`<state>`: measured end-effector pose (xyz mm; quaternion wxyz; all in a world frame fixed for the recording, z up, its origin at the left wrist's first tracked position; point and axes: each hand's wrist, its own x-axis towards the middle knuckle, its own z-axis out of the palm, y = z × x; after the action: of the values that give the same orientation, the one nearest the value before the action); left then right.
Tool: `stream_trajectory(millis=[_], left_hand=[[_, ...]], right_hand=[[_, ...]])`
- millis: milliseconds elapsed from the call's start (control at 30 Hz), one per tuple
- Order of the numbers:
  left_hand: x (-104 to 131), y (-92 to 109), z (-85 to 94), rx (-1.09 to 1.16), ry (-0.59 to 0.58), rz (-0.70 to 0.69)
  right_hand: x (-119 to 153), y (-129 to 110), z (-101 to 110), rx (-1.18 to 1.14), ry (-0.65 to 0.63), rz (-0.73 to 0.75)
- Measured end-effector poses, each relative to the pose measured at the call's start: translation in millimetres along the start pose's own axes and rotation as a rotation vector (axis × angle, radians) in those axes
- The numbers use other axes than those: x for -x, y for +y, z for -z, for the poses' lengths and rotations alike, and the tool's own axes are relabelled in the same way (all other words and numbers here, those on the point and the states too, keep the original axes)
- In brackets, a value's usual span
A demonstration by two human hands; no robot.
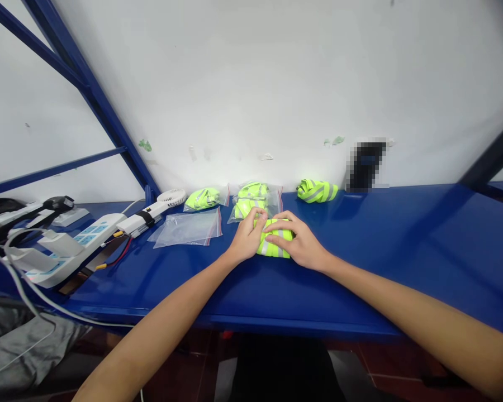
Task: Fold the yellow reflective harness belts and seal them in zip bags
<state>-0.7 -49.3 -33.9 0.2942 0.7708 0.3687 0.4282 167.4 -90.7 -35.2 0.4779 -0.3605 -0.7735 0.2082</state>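
Observation:
A neon-yellow reflective vest [276, 251] with silver stripes lies folded into a small flat bundle on the blue table. My left hand [248, 239] is closed on its left edge, thumb and fingers pinched near the top corner. From the other side, my right hand [302, 243] grips the bundle, its fingers bent over the top surface. The fingertips of both hands almost meet, and they hide part of the fabric. Just behind are yellow vests in clear zip bags [251, 195]. To the left lie clear zip bags [188, 228] that look flat.
Another bagged vest [204, 198] and a rolled yellow vest [317, 190] lie along the wall. A white handheld fan [170, 198] and a power strip [81, 245] with plugs and cables occupy the left. A pixelated dark object [365, 166] leans at the back right. A person's grey-patterned clothing [25, 346] shows lower left.

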Motion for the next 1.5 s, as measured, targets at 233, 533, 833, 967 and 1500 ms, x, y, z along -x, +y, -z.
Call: stream_trajectory(millis=[233,533,833,967,1500], left_hand=[[1,3,3.8,-0.013,0.016,-0.055],[-3,-7,4.7,-0.084,-0.077,-0.061],[-1,-2,3.8,-0.221,-0.033,-0.066],[-5,2,30.7,-0.46,0.059,-0.221],[-9,-33,133.2,-0.726,-0.562,0.305]], right_hand=[[-1,3,1,-0.099,-0.007,-0.143],[-3,7,-1,-0.135,-0.008,-0.229],[-4,9,-1,-0.111,0.017,-0.217],[-4,10,2,-0.145,0.019,-0.238],[-6,8,11,-0.309,0.089,-0.48]])
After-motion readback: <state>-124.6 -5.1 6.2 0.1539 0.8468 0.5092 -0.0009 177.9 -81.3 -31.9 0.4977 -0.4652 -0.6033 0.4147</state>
